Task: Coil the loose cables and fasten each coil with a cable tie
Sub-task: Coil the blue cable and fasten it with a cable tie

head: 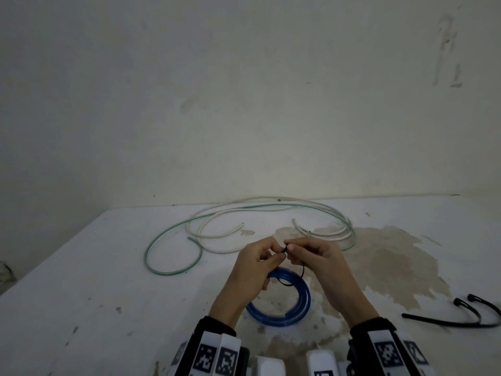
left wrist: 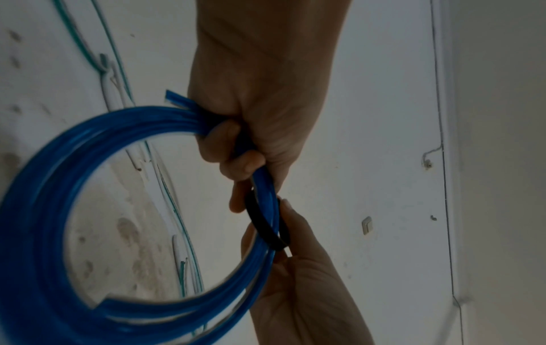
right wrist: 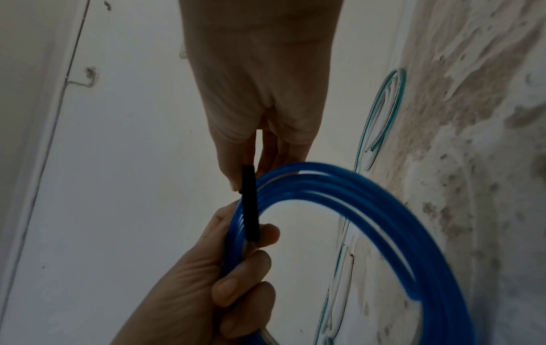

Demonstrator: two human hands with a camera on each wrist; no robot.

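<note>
A blue cable coil [head: 305,297] hangs a little above the white table [head: 108,280]. My left hand [head: 271,259] grips its top with curled fingers, which shows closer in the left wrist view [left wrist: 233,151]. A black cable tie [head: 302,271] loops round the coil's strands [left wrist: 44,186] just beyond that grip. My right hand [head: 291,249] pinches the tie's upper end between thumb and fingers. In the right wrist view the tie [right wrist: 250,205] runs from my right hand [right wrist: 248,163] down across the coil [right wrist: 384,210] to my left hand [right wrist: 245,256].
Loose white cables [head: 217,234] and a green cable [head: 173,240] sprawl across the back of the table. Two spare black cable ties [head: 466,313] lie at the right edge. A brown stained patch [head: 393,261] spreads over the tabletop. A bare wall stands behind.
</note>
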